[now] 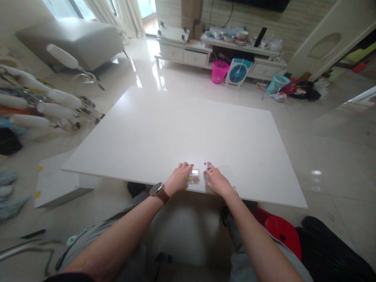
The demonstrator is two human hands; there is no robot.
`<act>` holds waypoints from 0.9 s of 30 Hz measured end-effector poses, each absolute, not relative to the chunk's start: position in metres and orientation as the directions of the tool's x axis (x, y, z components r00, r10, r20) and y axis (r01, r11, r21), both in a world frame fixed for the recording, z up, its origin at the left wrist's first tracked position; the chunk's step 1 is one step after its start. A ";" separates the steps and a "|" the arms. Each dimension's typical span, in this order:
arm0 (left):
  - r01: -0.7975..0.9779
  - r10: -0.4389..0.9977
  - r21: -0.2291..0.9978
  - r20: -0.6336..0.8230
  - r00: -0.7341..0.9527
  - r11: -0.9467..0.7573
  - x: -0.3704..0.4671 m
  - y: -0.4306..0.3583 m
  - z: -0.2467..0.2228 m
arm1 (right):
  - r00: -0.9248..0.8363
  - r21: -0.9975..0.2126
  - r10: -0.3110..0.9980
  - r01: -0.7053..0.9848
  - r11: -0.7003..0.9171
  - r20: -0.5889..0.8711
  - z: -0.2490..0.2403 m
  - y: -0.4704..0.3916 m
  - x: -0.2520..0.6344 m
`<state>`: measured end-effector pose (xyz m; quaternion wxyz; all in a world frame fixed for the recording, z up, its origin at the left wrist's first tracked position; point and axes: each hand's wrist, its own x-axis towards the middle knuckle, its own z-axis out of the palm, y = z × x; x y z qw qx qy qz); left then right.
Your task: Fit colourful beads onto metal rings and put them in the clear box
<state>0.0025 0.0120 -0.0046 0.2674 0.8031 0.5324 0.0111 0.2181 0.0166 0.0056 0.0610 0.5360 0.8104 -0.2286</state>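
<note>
A small clear compartment box [196, 178] sits near the table's front edge, with tiny coloured pieces in its compartments. My left hand [178, 178], wearing a watch [157, 189] on the wrist, rests at the box's left side with fingers stretched out and apart, partly covering it. Just right of the box, my right hand [216, 180] is low over the table, thumb and fingertips drawn together. Whatever is between them is too small to name. Beyond those fingertips lies a little cluster of red, pink and blue pieces [208, 163]. A clear flat lid [226, 172] lies beside my right hand, partly hidden by it.
The white table [188, 125] reaches far forward. A red stool [283, 235] and a black bag [331, 250] are at the lower right. Past the table stand a pink basket [219, 72], a blue fan [238, 72] and a low cabinet [195, 57]. A padded metal frame [58, 102] stands left.
</note>
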 end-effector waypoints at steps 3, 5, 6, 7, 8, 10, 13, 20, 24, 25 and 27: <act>0.838 0.863 0.473 -0.265 0.430 -0.272 -0.007 0.007 -0.005 | -0.389 -0.331 0.853 0.902 0.277 -0.347 0.003 0.020 0.219; 0.837 0.859 0.481 -0.279 0.428 -0.261 -0.011 0.005 -0.005 | -0.375 -0.348 0.863 0.902 0.255 -0.339 0.001 0.022 0.220; 0.835 0.858 0.485 -0.281 0.430 -0.260 -0.012 0.004 -0.004 | -0.376 -0.358 0.866 0.899 0.254 -0.329 0.000 0.023 0.219; 0.832 0.858 0.489 -0.278 0.431 -0.260 -0.013 0.003 -0.003 | -0.380 -0.366 0.869 0.894 0.258 -0.317 -0.001 0.023 0.219; 0.829 0.859 0.494 -0.273 0.434 -0.262 -0.013 0.003 -0.003 | -0.386 -0.372 0.870 0.890 0.264 -0.307 -0.002 0.024 0.218; 0.827 0.860 0.500 -0.273 0.432 -0.257 -0.013 0.003 -0.002 | -0.394 -0.375 0.871 0.886 0.274 -0.293 -0.004 0.024 0.217; 0.833 0.857 0.500 -0.296 0.422 -0.237 -0.010 0.004 -0.002 | -0.385 -0.364 0.875 0.891 0.270 -0.294 -0.005 0.023 0.215; 0.836 0.859 0.465 -0.257 0.443 -0.291 -0.003 0.003 -0.007 | -0.355 -0.382 0.895 0.893 0.239 -0.270 0.001 0.024 0.215; 0.820 0.847 0.454 -0.224 0.483 -0.347 -0.001 0.003 -0.006 | -0.381 -0.471 0.913 0.839 0.274 -0.148 0.008 0.024 0.211; 0.819 0.844 0.453 -0.223 0.487 -0.353 -0.001 0.002 -0.005 | -0.393 -0.491 0.909 0.824 0.282 -0.138 0.009 0.023 0.209; 0.816 0.840 0.452 -0.223 0.495 -0.360 0.000 0.002 -0.004 | -0.416 -0.507 0.897 0.811 0.291 -0.151 0.011 0.020 0.204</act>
